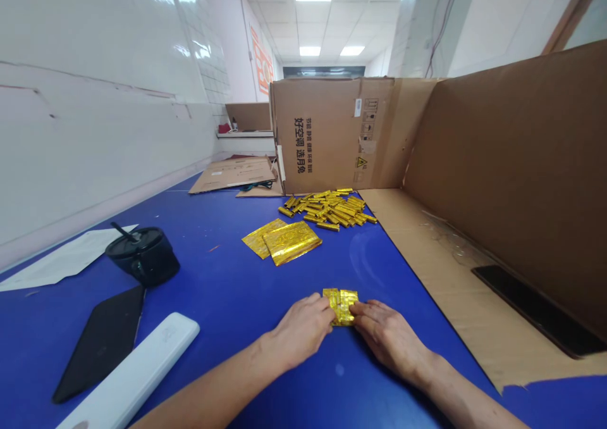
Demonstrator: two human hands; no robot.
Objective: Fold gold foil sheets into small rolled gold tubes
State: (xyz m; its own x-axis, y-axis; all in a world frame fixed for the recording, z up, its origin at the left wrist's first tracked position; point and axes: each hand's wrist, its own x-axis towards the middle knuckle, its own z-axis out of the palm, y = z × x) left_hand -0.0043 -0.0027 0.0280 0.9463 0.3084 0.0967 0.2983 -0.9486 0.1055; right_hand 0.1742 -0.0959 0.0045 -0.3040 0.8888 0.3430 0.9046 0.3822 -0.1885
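A small piece of gold foil (344,299) lies on the blue table between my hands, with a seam or gap down its middle. My left hand (306,328) is closed at the foil's left edge, fingers bent together on it. On the right edge rest the fingertips of my right hand (391,336), pressed together. Farther back are two flat gold foil sheets (293,242), one partly over the other. Behind them several rolled gold foil tubes (339,209) form a loose pile.
At the left are a black cup (145,258), a dark flat device (102,340), a long white object (137,369) and white paper (61,258). A big cardboard box (332,135) stands behind the pile, with cardboard along the right side. A black flat object (535,309) lies there.
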